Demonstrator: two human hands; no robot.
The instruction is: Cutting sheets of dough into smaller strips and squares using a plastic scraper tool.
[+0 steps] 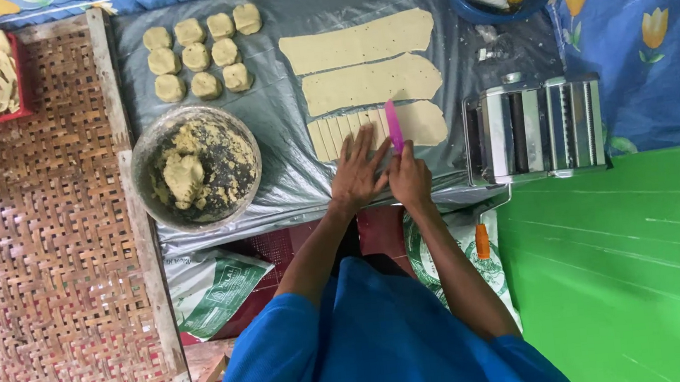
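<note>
Head view: right hand (410, 177) grips the pink cutter (394, 126), its blade set crosswise on the nearest dough strip (421, 122) (partly sliced); left hand (357, 168) presses flat, fingers spread, just beside it.

The left hand (357, 171) lies flat, fingers spread, on the nearest dough sheet (425, 122), pressing down its already sliced part. The right hand (410, 177) grips a pink knife (394, 126), its blade set across the same sheet just beside the left fingertips. Two more uncut dough sheets (359, 42) lie beyond it on the grey plastic sheet (282, 105). Left of them sit rows of dough balls (196, 57) and a metal bowl (143, 164) holding crumbly dough. A pasta roller machine (535, 129) stands just right of the hands. A red tray (20, 76) of cut strips rests on the woven mat (40, 270).
</note>
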